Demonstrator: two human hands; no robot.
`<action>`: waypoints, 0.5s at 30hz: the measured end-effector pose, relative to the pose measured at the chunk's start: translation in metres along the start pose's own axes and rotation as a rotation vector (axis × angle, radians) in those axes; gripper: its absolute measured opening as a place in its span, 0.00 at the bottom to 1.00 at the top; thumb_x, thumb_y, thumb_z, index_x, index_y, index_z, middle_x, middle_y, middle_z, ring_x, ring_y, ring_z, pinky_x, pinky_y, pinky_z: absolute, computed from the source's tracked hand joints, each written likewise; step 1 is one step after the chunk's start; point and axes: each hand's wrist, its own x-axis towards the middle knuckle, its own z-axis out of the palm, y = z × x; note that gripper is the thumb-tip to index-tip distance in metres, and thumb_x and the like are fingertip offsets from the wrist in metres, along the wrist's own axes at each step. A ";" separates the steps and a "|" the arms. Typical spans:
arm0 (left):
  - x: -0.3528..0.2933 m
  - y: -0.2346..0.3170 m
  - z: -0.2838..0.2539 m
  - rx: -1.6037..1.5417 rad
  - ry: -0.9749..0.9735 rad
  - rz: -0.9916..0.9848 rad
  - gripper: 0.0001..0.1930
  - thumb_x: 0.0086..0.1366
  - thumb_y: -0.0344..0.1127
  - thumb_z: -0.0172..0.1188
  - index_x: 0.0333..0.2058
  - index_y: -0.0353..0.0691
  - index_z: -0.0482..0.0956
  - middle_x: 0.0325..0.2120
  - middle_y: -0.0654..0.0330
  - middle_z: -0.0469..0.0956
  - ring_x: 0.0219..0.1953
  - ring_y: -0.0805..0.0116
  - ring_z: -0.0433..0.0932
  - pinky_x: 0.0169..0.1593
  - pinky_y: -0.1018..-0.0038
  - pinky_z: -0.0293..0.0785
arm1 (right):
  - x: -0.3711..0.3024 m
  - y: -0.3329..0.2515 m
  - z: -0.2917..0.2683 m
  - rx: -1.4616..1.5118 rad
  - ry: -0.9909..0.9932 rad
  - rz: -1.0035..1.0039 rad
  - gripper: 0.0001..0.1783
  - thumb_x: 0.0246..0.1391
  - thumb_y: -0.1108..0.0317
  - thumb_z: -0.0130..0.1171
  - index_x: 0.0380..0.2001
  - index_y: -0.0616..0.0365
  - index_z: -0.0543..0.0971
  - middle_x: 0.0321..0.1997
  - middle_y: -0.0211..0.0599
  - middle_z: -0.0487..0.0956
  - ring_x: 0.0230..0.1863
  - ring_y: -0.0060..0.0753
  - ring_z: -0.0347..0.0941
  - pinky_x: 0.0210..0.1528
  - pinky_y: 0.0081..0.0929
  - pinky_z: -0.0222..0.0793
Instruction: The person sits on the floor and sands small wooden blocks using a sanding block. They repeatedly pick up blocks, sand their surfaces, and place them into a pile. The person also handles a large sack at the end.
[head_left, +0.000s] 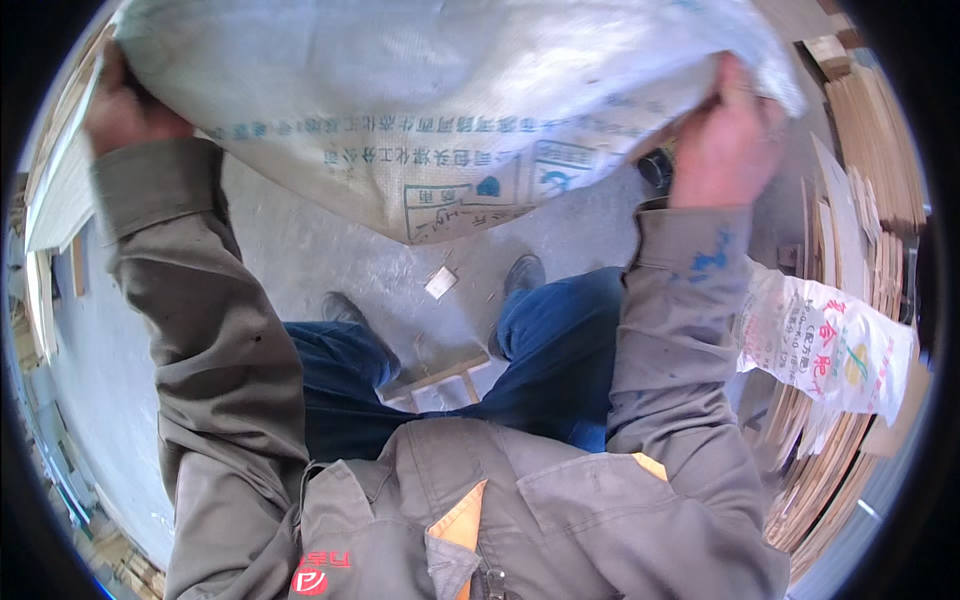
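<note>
A large white woven sack (430, 80) with blue-green print spreads across the top of the head view, held up in front of me. Its lower edge sags to a point in the middle, above the floor. My left hand (132, 115) is closed on the sack's left edge, with the fingers partly behind the fabric. On the opposite side my right hand (728, 140), slightly blurred, grips the right edge. The sack looks flat and slack between both hands; its far part runs out of view.
Stacked wooden boards (880, 150) line the right side, and a white printed bag (825, 340) lies over some of them. Pale sheets (65, 170) stand at the left. On the concrete floor (330, 235) near my shoes is a small white scrap (440, 283).
</note>
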 end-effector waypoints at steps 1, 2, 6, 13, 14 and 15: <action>0.009 -0.014 -0.008 -0.033 -0.019 -0.008 0.21 0.79 0.41 0.45 0.58 0.29 0.74 0.57 0.45 0.76 0.60 0.47 0.76 0.68 0.51 0.69 | 0.001 0.010 -0.006 0.089 -0.019 0.083 0.13 0.58 0.80 0.63 0.47 0.71 0.81 0.46 0.44 0.83 0.44 0.33 0.80 0.48 0.28 0.75; 0.007 -0.031 -0.013 -0.063 -0.002 -0.050 0.21 0.79 0.42 0.46 0.56 0.29 0.75 0.56 0.46 0.77 0.58 0.50 0.77 0.68 0.54 0.68 | -0.001 0.024 -0.016 0.132 -0.013 0.102 0.13 0.57 0.81 0.63 0.46 0.71 0.81 0.46 0.44 0.83 0.43 0.33 0.80 0.49 0.28 0.75; 0.009 -0.058 -0.010 -0.050 0.032 -0.122 0.21 0.80 0.43 0.46 0.55 0.29 0.75 0.54 0.47 0.78 0.56 0.51 0.78 0.64 0.55 0.73 | -0.005 0.035 -0.033 0.150 -0.039 0.161 0.10 0.57 0.83 0.65 0.43 0.68 0.83 0.44 0.42 0.84 0.43 0.32 0.81 0.50 0.27 0.75; 0.071 -0.086 -0.092 0.022 -0.067 -0.100 0.23 0.79 0.49 0.47 0.56 0.34 0.75 0.54 0.50 0.79 0.57 0.56 0.78 0.67 0.55 0.68 | -0.018 0.064 -0.007 0.094 -0.049 0.214 0.10 0.58 0.80 0.66 0.44 0.66 0.81 0.44 0.38 0.84 0.44 0.28 0.80 0.50 0.26 0.74; 0.069 -0.089 -0.098 0.060 -0.001 -0.122 0.24 0.77 0.52 0.51 0.57 0.38 0.75 0.56 0.53 0.79 0.60 0.58 0.75 0.69 0.53 0.62 | -0.019 0.066 -0.006 0.077 -0.045 0.231 0.10 0.58 0.80 0.66 0.44 0.66 0.81 0.44 0.38 0.84 0.44 0.28 0.79 0.50 0.26 0.74; 0.067 -0.093 -0.103 0.099 0.067 -0.142 0.26 0.74 0.56 0.55 0.58 0.42 0.75 0.57 0.55 0.78 0.63 0.60 0.72 0.71 0.51 0.55 | -0.019 0.067 -0.005 0.061 -0.041 0.248 0.10 0.58 0.80 0.66 0.44 0.66 0.81 0.45 0.38 0.84 0.44 0.28 0.79 0.50 0.26 0.74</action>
